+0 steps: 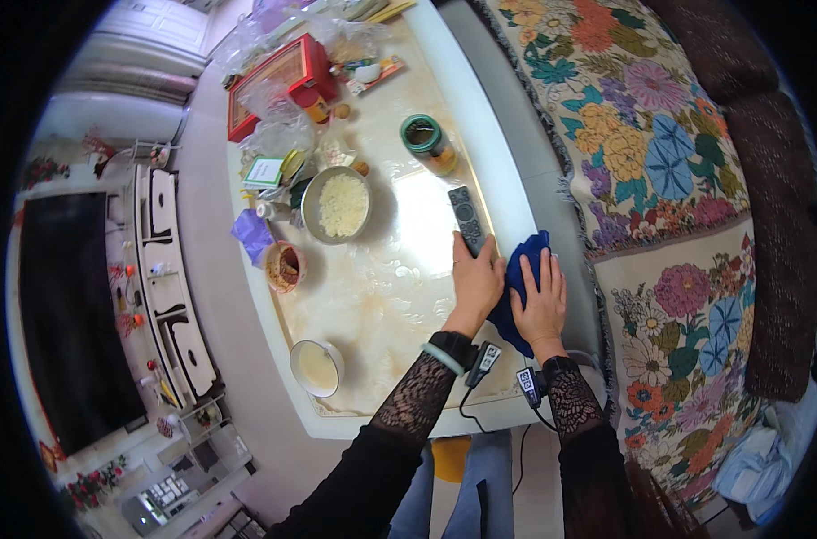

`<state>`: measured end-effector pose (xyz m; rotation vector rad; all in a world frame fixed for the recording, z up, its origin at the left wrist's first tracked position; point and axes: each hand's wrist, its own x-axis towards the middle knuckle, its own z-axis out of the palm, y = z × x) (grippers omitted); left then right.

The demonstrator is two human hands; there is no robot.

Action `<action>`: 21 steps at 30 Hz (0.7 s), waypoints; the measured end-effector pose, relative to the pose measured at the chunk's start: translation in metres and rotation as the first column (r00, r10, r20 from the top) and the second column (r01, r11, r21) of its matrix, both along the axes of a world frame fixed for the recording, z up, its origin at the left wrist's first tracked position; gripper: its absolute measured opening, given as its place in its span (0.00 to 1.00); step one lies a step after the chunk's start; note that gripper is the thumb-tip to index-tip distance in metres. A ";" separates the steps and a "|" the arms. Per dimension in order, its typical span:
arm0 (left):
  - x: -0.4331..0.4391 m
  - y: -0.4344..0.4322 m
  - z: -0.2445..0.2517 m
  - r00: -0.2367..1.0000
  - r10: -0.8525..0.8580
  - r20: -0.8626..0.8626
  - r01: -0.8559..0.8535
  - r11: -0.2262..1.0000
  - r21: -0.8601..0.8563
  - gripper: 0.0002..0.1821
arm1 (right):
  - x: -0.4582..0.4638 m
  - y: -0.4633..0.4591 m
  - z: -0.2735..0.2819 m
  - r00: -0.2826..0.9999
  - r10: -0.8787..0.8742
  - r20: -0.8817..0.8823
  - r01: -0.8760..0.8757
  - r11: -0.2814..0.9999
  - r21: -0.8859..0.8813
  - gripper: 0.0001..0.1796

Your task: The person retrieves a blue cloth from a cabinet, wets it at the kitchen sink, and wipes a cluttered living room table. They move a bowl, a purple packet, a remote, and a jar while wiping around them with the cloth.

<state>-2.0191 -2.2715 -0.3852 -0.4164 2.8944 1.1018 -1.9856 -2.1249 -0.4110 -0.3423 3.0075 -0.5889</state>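
Note:
My left hand [476, 276] grips the near end of a dark remote control [466, 212], which lies along the right part of the marble-patterned table [381, 303]. Beside it, my right hand [542, 296] rests flat, fingers extended, on a crumpled blue cloth [516, 316] at the table's right edge. Part of the cloth is hidden under that hand. Beyond the remote stands a glass jar with a green rim [430, 145], dark liquid inside.
A metal bowl of white grains [341, 205], a cup of reddish-brown paste [286, 268] and a bowl of pale liquid [316, 368] stand to the left. Farther back are a red box [280, 77] and plastic bags [274, 121]. A sofa with floral covers [651, 135] runs along the right.

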 end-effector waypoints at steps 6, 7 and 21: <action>0.034 -0.019 -0.006 0.992 0.039 0.121 -0.020 0.988 -0.153 0.32 | -0.003 -0.001 0.000 1.000 0.002 0.017 -0.002 1.000 0.012 0.35; 0.049 -0.025 -0.003 0.993 0.070 0.096 -0.055 0.988 -0.146 0.36 | -0.003 -0.002 0.002 1.000 0.009 -0.024 -0.009 1.000 -0.001 0.34; 0.196 -0.116 -0.016 0.948 0.216 0.232 -0.167 0.963 -0.213 0.47 | -0.002 -0.005 -0.006 0.999 0.005 -0.049 -0.005 1.000 -0.010 0.37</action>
